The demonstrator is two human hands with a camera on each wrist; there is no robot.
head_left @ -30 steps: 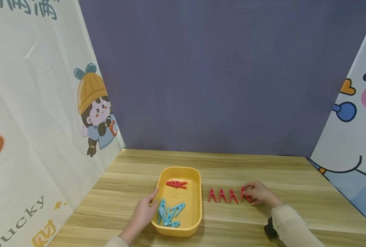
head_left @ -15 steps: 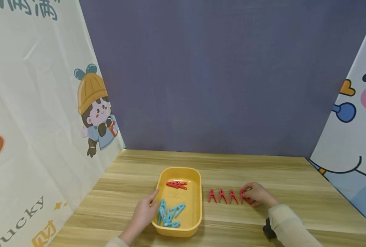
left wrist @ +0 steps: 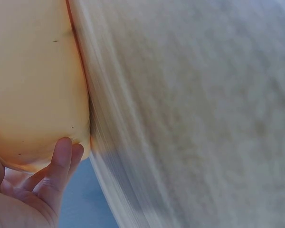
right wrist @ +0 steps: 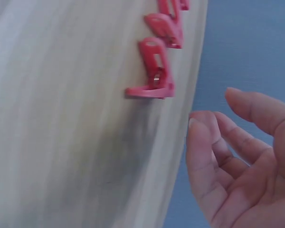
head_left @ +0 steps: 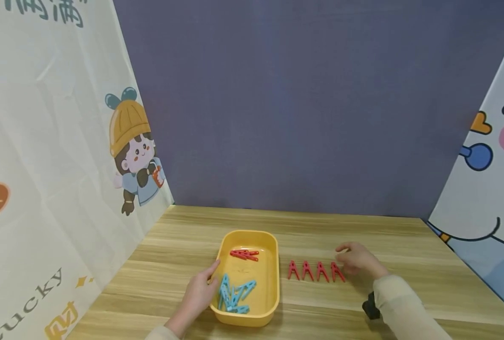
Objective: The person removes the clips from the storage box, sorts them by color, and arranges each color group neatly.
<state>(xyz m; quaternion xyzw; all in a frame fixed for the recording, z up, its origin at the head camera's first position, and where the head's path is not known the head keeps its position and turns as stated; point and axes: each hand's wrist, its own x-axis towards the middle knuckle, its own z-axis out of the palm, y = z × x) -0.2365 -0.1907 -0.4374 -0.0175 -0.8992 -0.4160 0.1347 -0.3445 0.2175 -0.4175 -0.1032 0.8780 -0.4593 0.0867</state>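
Observation:
Several red clothespins [head_left: 321, 272] stand on their splayed legs in a row on the table. My right hand [head_left: 359, 259] is just beyond the rightmost red clothespin [head_left: 337, 272], apart from it; in the right wrist view its loosely bent fingers [right wrist: 199, 156] hold nothing. On the left, my left hand [head_left: 198, 293] grips the side of a yellow plastic tray [head_left: 275, 283]. Its fingertips [left wrist: 61, 149] press on the tray's outer wall in the left wrist view. Inside the tray lie a few red clothespins [head_left: 244, 255] at the far end and several light-blue clothespins [head_left: 233, 296] at the near end.
The wooden table [head_left: 311, 231] ends at a dark blue-grey cloth backdrop [head_left: 298, 108]. Cartoon-printed sheets flank it on the left [head_left: 64, 141] and right [head_left: 473, 198]. A black device [head_left: 371, 307] is at the right wrist.
My right hand has let go of the rightmost red clothespin and drawn away a little, up and to the right. That clothespin now stands by itself. The left hand stays on the tray.

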